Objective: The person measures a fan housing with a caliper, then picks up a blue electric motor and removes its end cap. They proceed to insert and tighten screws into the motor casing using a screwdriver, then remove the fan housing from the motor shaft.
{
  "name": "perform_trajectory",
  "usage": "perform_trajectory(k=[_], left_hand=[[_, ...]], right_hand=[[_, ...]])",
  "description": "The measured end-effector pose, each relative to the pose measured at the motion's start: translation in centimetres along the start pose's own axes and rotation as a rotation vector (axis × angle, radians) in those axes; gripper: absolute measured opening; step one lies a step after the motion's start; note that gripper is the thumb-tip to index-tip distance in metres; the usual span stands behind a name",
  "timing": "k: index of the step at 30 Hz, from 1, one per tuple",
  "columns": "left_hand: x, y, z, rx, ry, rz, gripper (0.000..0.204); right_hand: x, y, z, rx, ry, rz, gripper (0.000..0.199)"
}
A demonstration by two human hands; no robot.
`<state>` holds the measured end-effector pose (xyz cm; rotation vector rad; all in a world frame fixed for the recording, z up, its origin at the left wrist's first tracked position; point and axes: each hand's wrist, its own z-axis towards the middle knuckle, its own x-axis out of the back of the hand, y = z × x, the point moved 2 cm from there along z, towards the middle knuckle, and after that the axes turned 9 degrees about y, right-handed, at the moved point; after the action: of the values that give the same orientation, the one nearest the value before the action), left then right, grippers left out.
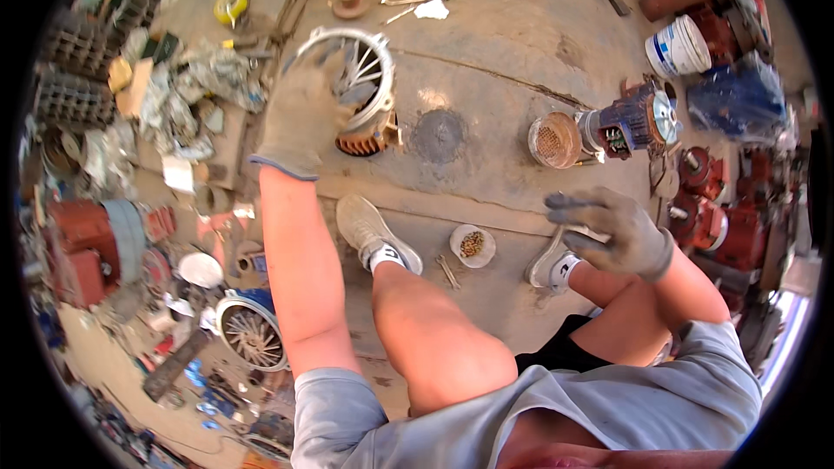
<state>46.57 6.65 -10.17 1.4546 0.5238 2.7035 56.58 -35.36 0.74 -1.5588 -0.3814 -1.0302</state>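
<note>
My left hand (304, 113), in a grey work glove, is blurred by motion over the left side of a silver ring-shaped motor housing (380, 69) with spokes inside. Its fingers are smeared, so whether they grip the rim cannot be told. Beneath the ring shows a rust-coloured finned part (365, 143). My right hand (618, 230), also gloved, hovers above my right shoe with fingers stretched out and nothing in them. Between my feet stands a small white bowl (483, 254) of brass-coloured small parts, with thin metal pieces (448, 272) beside it.
A blue electric motor (638, 122) lies at the right beside a rusty round container (554, 141). A white bucket (678, 47) and red motors (702, 172) line the right side. Plastic scraps (193, 91) and another red motor (80, 247) crowd the left. Flanged discs (349, 6) lie ahead.
</note>
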Motion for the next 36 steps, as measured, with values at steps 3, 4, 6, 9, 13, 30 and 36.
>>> perform_trajectory(k=[3,4,6,9,13,30,36], left_hand=[[0.5,-0.1,1.6,-0.047,-0.130,0.095,0.064],[0.7,0.5,1.9,-0.052,-0.129,0.112,0.065],[0.8,1.6,2.2,-0.034,-0.190,0.324,0.064],[-1.1,4.5,4.2,0.242,-0.281,0.533,0.073],[-2.1,3.6,9.6,0.301,-0.054,0.574,0.076],[-9.3,18.2,5.5,-0.371,-0.368,0.362,0.081],[-10.8,-1.4,13.3,0.262,-0.334,0.520,0.092]], right_hand=[[4.2,-0.1,-5.1,-0.287,0.103,0.009,0.042],[5.3,-0.9,-4.8,-0.490,0.154,0.043,0.042],[6.1,0.0,-6.1,-0.419,0.351,0.048,0.041],[7.9,1.3,-7.7,-0.359,0.331,0.257,0.039],[8.8,2.7,-10.8,-0.430,0.226,0.057,0.041],[9.5,1.9,-7.4,-0.358,0.361,0.345,0.040],[8.4,3.4,-7.3,-0.390,0.302,0.283,0.042]])
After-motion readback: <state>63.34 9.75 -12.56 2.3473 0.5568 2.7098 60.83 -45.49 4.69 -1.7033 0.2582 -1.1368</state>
